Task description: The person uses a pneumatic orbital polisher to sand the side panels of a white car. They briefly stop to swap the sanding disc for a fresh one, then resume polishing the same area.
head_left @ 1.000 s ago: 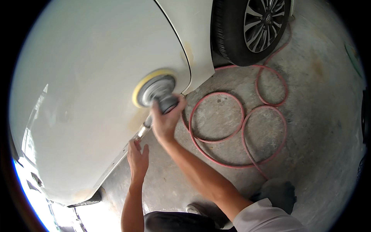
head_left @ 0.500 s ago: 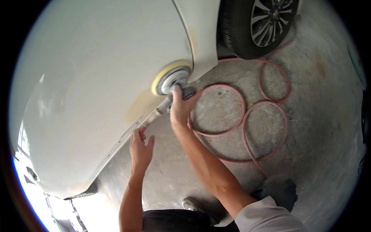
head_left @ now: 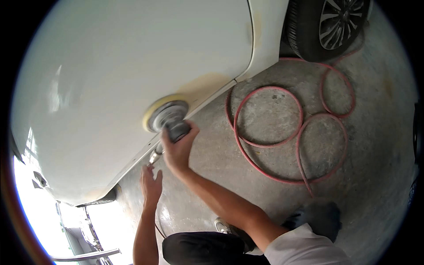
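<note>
My right hand [head_left: 179,150] grips the grey body of a round orbital sander [head_left: 170,120]. Its yellow-edged pad lies against the pale car door panel [head_left: 110,75], low down near the bottom edge. A metal hose fitting [head_left: 154,157] sticks out from the sander toward my left hand [head_left: 151,187]. That hand's fingers are curled at the fitting's end, around the air hose, with the thumb apart; the grip is partly hidden. A tan filler patch [head_left: 205,86] shows on the panel right of the sander.
A pink-red hose [head_left: 269,145] lies in loops across the concrete floor [head_left: 212,150] to the right. Beyond it, at the upper right, stands a car wheel [head_left: 329,31]. My shoe [head_left: 222,225] and dark-clothed leg [head_left: 203,245] are at the bottom.
The sander and my right hand have moved left and down along the panel, uncovering more of the tan patch. My left hand has shifted slightly down and left. The view has shifted too.
</note>
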